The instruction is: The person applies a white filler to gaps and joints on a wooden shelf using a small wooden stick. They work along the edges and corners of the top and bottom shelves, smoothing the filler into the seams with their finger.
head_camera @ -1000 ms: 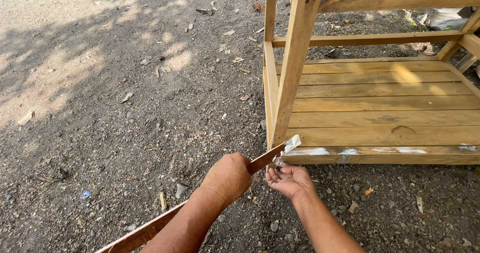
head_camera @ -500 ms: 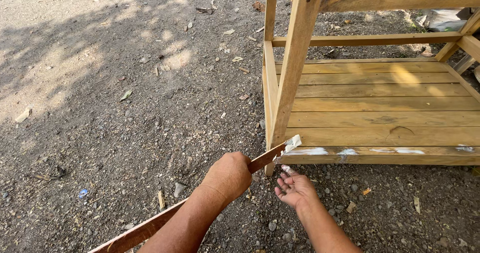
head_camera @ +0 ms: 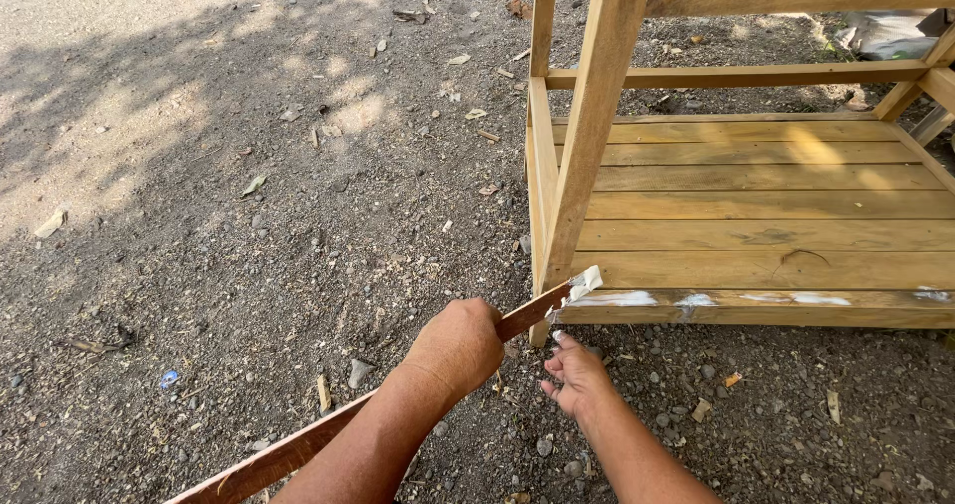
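- Gravel ground [head_camera: 249, 265], grey and stony, dappled with shade and strewn with dry leaf bits, lies under everything; a wooden frame stands on it at the right.
- Fingers of the left hand [head_camera: 456, 345] are curled tight around a long reddish-brown wooden stick [head_camera: 298, 449], seen from the back of the fist; the stick runs from the lower left edge up to the frame.
- White putty [head_camera: 585, 281] sits in a lump on the stick's tip, which touches the corner where the slanted leg [head_camera: 592, 136] meets the low front rail [head_camera: 756, 310].
- Fingers of the right hand [head_camera: 579, 377] are loosely apart and bent, holding nothing, just below that corner and above the gravel.
- Judged from this, filler is being pressed into the joint; spreading it further would call for a steady drag of the tip along the rail's edge.
- Smears of the same white paste already streak the rail in several patches.
- Slatted shelf [head_camera: 776, 205] behind the rail is pale yellow planed timber with visible grain and a dark knot mark, sunlit in places.
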